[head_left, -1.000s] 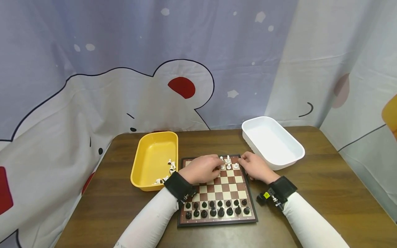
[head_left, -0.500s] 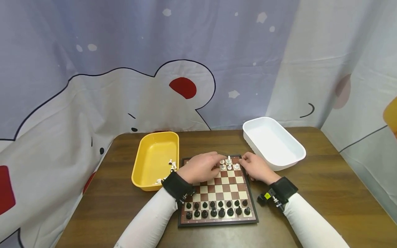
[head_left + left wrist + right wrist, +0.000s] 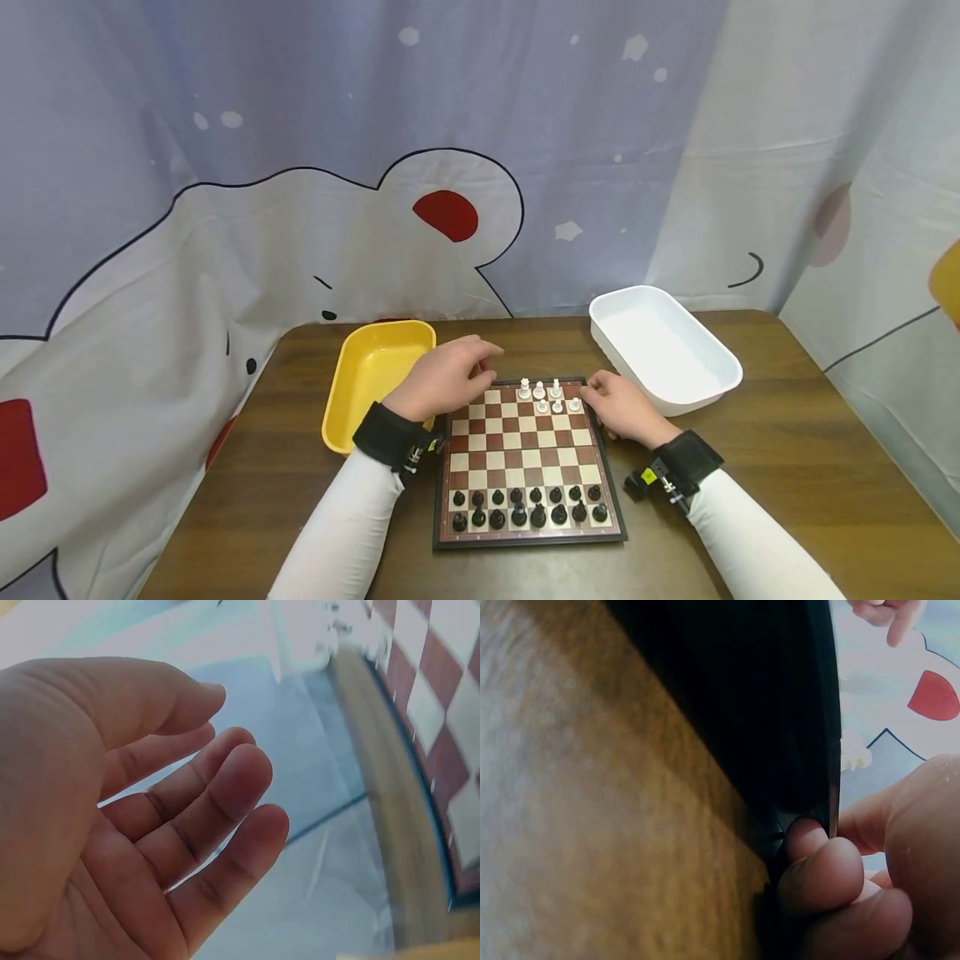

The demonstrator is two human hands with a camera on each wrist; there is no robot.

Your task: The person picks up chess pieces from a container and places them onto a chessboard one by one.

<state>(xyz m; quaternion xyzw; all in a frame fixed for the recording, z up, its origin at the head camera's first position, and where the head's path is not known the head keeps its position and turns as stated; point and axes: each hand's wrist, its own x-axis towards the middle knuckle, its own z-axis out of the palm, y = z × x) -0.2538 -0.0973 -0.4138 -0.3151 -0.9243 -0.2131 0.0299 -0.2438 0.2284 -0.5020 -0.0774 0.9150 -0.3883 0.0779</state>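
A brown-and-cream chessboard [image 3: 517, 442] lies on the table. Several white chess pieces [image 3: 539, 390] stand at its far right, in two short rows. Along the near edge are two rows of black chess pieces [image 3: 518, 515]. My left hand [image 3: 446, 375] hovers over the board's far left corner, beside the yellow tray; its fingers are loosely bent and hold nothing, as the left wrist view confirms. At the board's far right edge, my right hand [image 3: 621, 406] pinches the rim, thumb above and fingertips [image 3: 821, 877] below the dark edge in the right wrist view.
The yellow tray [image 3: 341, 383] stands left of the board, its right part hidden behind my left hand. A white tray [image 3: 667, 342] sits at the back right. Behind the wooden table [image 3: 787, 433] hangs a patterned curtain [image 3: 337, 242].
My left hand has left the white pieces and moved left and away toward the yellow tray, uncovering another white piece in the back row. The right hand stays at the board's edge.
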